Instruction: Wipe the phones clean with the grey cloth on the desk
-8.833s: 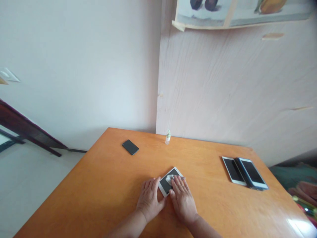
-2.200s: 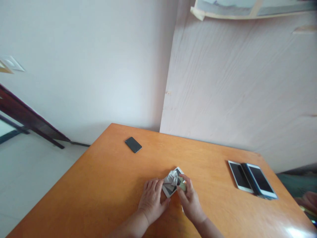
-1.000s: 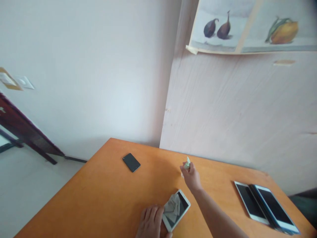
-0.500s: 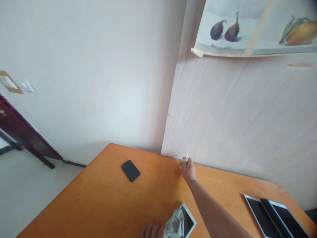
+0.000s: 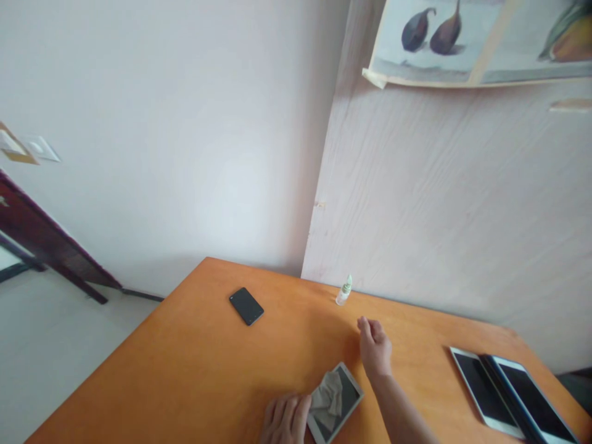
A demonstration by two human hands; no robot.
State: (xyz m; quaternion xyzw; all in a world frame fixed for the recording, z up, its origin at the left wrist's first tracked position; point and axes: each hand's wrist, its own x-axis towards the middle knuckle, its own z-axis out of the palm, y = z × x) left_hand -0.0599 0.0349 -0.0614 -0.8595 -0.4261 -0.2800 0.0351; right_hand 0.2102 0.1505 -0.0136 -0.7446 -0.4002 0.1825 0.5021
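My left hand (image 5: pixel 285 420) lies on the table at the bottom edge, fingers forward and slightly apart, right beside a crumpled grey cloth (image 5: pixel 329 398). That cloth rests on a white-framed tablet (image 5: pixel 350 394) with a dark screen. Whether the fingers touch the cloth or the tablet's edge I cannot tell, and the thumb is hidden. My right hand (image 5: pixel 375 348) is over the table with its fingers curled in and nothing visible in them. Beyond it, apart from the fingers, a small clear dropper bottle (image 5: pixel 343 292) with a pale green top stands upright near the wall.
A black phone-like device (image 5: pixel 246 306) lies at the left back of the orange-brown table (image 5: pixel 185 370). On the right lie a white-framed tablet (image 5: pixel 483 388) and another dark-screened device (image 5: pixel 530 394). Fruit pictures (image 5: pixel 435 43) hang on the board behind.
My right hand has let go of the dropper bottle and drawn back toward me. The bottle now stands by itself on the table. My left hand remains beside the cloth and tablet.
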